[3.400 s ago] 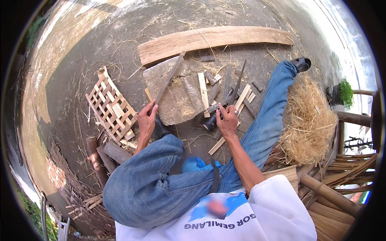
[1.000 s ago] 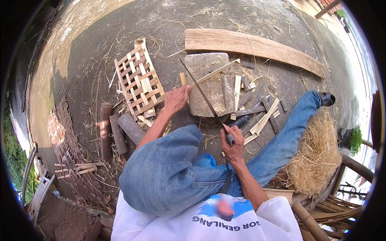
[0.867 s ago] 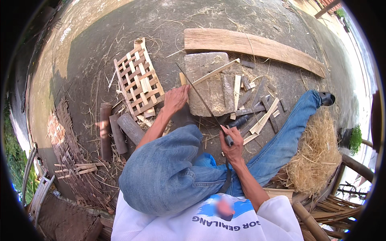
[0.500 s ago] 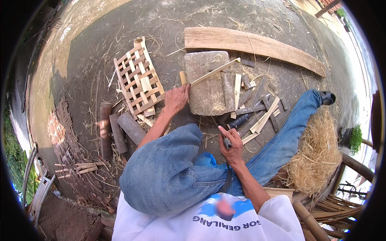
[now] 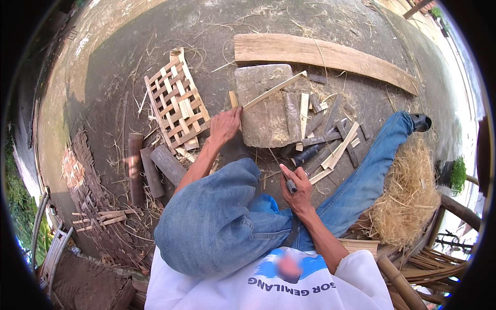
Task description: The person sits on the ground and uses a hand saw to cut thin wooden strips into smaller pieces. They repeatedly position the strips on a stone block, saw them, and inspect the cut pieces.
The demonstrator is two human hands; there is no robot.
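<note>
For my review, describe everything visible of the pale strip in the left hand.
The pale strip is narrow, nearly straight and looks like wood or bamboo. The left hand holds it; from there it slants away rightward over the stone block, its far end past the block's edge. Whether it touches the block, or continues beyond the hand, is unclear.
</note>
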